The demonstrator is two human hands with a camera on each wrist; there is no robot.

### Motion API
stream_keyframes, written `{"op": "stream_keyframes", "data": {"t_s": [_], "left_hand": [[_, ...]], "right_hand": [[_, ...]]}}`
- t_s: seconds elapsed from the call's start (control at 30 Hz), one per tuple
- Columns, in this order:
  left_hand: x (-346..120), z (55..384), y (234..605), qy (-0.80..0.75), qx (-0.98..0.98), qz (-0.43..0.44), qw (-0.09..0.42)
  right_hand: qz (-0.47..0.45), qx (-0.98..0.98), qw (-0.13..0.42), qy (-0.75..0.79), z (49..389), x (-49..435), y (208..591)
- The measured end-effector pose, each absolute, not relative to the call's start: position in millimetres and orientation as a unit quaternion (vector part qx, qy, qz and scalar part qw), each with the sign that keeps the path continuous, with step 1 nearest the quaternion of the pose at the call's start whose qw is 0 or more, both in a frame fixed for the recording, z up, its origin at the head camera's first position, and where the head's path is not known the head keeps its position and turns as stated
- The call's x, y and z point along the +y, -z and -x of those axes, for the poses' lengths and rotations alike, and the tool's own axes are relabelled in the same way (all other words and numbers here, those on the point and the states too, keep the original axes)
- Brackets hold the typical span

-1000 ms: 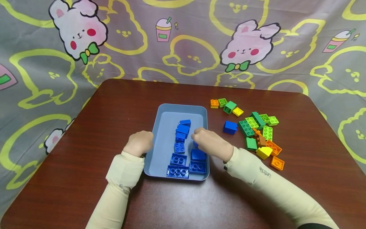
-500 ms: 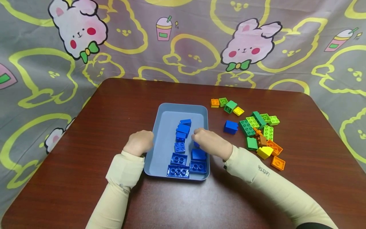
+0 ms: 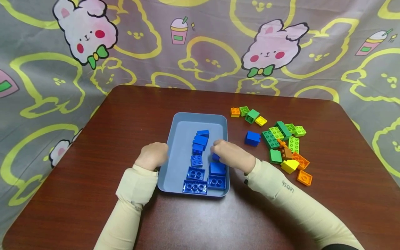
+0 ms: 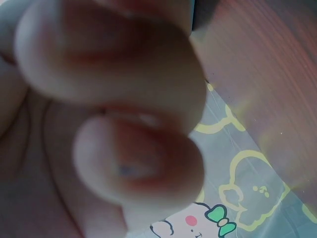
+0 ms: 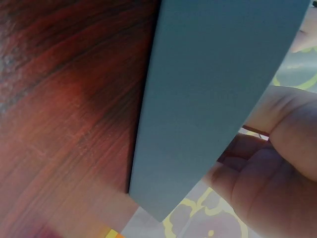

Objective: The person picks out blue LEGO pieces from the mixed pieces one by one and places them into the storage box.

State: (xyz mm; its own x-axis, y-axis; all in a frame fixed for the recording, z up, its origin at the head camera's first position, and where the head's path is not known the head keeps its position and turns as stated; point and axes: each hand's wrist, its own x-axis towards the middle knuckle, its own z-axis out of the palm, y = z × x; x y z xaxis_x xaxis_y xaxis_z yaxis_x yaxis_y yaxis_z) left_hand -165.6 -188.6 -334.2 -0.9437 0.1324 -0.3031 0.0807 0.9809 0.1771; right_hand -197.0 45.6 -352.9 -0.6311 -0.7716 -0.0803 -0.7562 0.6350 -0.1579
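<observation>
My left hand (image 3: 151,156) is at the left rim of a blue-grey tray (image 3: 179,139), its curled fingers holding that edge. In the left wrist view the curled fingers (image 4: 133,153) fill much of the picture, with a sliver of tray at the top. Over the tray's right side, my right hand (image 3: 232,155) bends its fingers down around a blue toy brick (image 3: 215,157), mostly covered by the hand. The tray wall (image 5: 208,89) hides those fingertips in the right wrist view. Just nearer lies another blue brick (image 3: 217,168), and a column of blue bricks (image 3: 196,160) runs down the tray's middle.
Right of the tray, a lone blue brick (image 3: 252,138) lies on the brown table (image 3: 140,104). Beyond it is a loose pile of green, orange and yellow bricks (image 3: 270,139). Several more, including an orange brick (image 3: 235,111), lie farther back. A patterned cloth (image 3: 212,62) hangs behind.
My right hand has shifted very slightly to the right, and a little more of the blue brick under it shows. The left hand stays put at the tray's rim.
</observation>
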Motion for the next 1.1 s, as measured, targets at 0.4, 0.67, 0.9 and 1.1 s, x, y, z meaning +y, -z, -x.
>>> {"op": "stream_keyframes", "data": {"t_s": [0.4,0.67,0.9,1.1], "left_hand": [[-189.1,165.6,334.7,-0.081,0.983,-0.053,0.157],[-189.9,166.2,334.3,-0.076,0.983,-0.050,0.157],[-190.5,168.4,334.3,-0.077,0.982,-0.054,0.162],[-190.9,168.1,334.9,-0.076,0.982,-0.054,0.166]], "right_hand": [[0.434,0.896,0.065,0.061,197.8,48.2,353.0],[0.426,0.898,0.035,0.105,193.9,58.2,337.9],[0.414,0.904,0.020,0.110,190.1,63.4,334.7],[0.384,0.913,0.023,0.137,191.6,70.9,331.6]]}}
